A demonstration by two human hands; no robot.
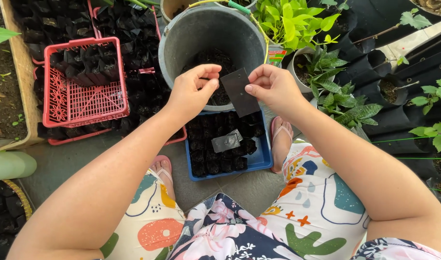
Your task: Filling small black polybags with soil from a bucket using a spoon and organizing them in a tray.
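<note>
grey bucket (208, 36), upper centre of the frame, holds dark soil at its bottom. red crate (83, 82) at upper left carries a few filled black bags along its top edge. blue tray (264, 156), centre, just below the bucket, is packed with filled bags; one flat empty bag (227, 141) lies on top of them. your sandalled feet flank the tray on the floor.

your hands are close together over the bucket rim. right hand (274, 86) pinches the flat black nursery bag (239, 91) at its upper right corner; left hand (191, 91) has thumb and fingers pinched together just left of the bag, whether touching its edge i cannot tell.

judgement: step in hand is opening the bag mouth. next move calls for rubbing the two layers apart before scooping soil.
</note>
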